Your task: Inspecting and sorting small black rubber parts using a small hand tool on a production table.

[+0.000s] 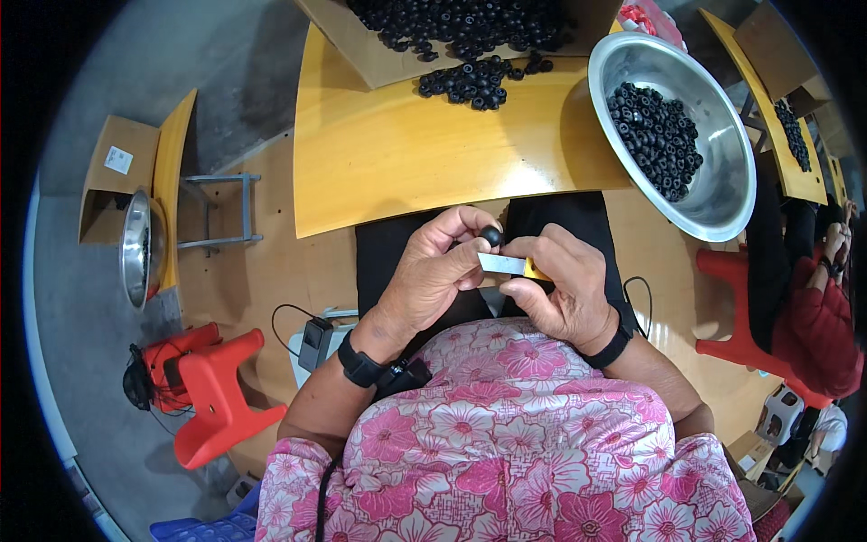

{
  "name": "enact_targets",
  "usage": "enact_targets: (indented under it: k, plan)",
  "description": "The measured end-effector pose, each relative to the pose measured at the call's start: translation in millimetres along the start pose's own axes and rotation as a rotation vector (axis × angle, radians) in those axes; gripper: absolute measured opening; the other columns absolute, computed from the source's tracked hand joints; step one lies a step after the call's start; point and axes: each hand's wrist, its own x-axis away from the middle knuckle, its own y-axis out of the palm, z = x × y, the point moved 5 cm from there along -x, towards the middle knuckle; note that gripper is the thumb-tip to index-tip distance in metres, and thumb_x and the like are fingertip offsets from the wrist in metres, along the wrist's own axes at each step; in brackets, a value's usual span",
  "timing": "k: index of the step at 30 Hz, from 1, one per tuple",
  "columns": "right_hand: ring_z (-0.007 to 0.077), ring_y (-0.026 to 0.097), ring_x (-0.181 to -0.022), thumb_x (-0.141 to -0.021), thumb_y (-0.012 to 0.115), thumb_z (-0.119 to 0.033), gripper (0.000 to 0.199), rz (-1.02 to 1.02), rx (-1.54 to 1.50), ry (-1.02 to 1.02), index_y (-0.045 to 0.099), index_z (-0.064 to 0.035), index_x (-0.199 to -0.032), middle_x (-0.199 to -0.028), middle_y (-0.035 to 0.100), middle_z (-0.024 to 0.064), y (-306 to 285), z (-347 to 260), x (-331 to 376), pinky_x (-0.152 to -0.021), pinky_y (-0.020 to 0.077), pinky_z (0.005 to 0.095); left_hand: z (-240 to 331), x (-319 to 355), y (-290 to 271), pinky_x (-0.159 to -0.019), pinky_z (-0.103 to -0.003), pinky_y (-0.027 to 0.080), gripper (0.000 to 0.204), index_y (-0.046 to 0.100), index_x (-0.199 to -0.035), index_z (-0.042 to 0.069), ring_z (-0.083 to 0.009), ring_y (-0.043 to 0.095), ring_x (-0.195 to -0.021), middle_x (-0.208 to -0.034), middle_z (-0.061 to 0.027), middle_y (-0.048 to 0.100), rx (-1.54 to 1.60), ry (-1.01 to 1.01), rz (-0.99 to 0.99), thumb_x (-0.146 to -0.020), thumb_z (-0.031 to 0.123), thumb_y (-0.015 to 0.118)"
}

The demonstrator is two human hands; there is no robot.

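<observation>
Over my lap, my left hand (440, 262) pinches a small round black part (490, 236) between thumb and fingertips. My right hand (567, 282) is closed around a utility knife (535, 269) with a yellow handle. Its broad silver blade (501, 263) points left and lies just below the black part, close to my left thumb. Whether the edge touches the part I cannot tell. On the yellow table (388, 154) ahead lies a loose pile of similar black parts (470, 83).
A cardboard box (348, 41) holding many black parts stands at the table's far side. A steel basin (731, 181) with more sits at the right corner. Red stools (217, 388) stand at left. At far right a person in a red sleeve (817, 316) sits by another table.
</observation>
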Motion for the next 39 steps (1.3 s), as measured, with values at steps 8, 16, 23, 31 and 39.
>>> enact_targets:
  k: [8, 16, 23, 31, 39]
  plan:
    - [0.0249, 0.056, -0.056, -0.081, 0.072, -0.02, 0.019, -0.009, 0.04, 0.01, 0.067, -0.0058, -0.093, -0.07, 0.054, 0.0092, 2.2, -1.7, -0.1, -0.052, 0.0455, 0.0345, 4.1, 3.4, 1.3, -0.055, -0.016, 0.038, 0.02, 0.057, -0.106, 0.003, -0.0018, 0.043, -0.065, -0.091, 0.0006, 0.056, -0.092, 0.013, -0.04, -0.095, 0.019, 0.062]
    - [0.0249, 0.056, -0.057, -0.082, 0.071, -0.019, 0.018, -0.016, 0.026, 0.034, 0.067, -0.0053, -0.093, -0.07, 0.055, 0.0093, 3.0, -1.0, 0.6, -0.052, 0.0459, 0.0343, 7.6, 5.3, 2.9, -0.06, -0.015, 0.045, 0.021, 0.057, -0.108, 0.002, -0.0007, 0.048, -0.071, -0.091, 0.001, 0.055, -0.203, 0.022, -0.021, -0.096, 0.019, 0.062]
    - [0.0247, 0.057, -0.057, -0.082, 0.072, -0.017, 0.015, -0.012, 0.019, 0.053, 0.067, -0.0048, -0.09, -0.07, 0.056, 0.0093, 3.3, -0.6, -0.3, -0.052, 0.0457, 0.0336, 8.8, 5.8, 3.5, -0.056, -0.017, 0.036, 0.028, 0.056, -0.108, 0.004, -0.003, 0.042, -0.066, -0.092, 0.0011, 0.055, -0.283, 0.033, -0.008, -0.092, 0.025, 0.067]
    - [0.0242, 0.057, -0.056, -0.082, 0.072, -0.018, 0.016, -0.02, 0.001, 0.063, 0.067, -0.0052, -0.09, -0.069, 0.056, 0.0094, 4.5, 0.5, -0.6, -0.051, 0.0455, 0.0336, 10.6, 6.7, 3.5, -0.056, -0.017, 0.035, 0.03, 0.056, -0.107, 0.003, -0.0023, 0.041, -0.066, -0.092, 0.0019, 0.054, -0.334, 0.04, -0.006, -0.092, 0.026, 0.067]
    - [0.0246, 0.057, -0.056, -0.083, 0.072, -0.018, 0.016, -0.026, -0.019, 0.071, 0.067, -0.0044, -0.09, -0.069, 0.056, 0.0097, 5.7, 1.7, 0.6, -0.051, 0.0453, 0.0334, 12.5, 7.8, 2.5, -0.067, -0.019, 0.046, 0.024, 0.057, -0.108, 0.002, -0.0046, 0.05, -0.077, -0.093, 0.0001, 0.054, -0.326, 0.019, -0.025, -0.094, 0.02, 0.064]
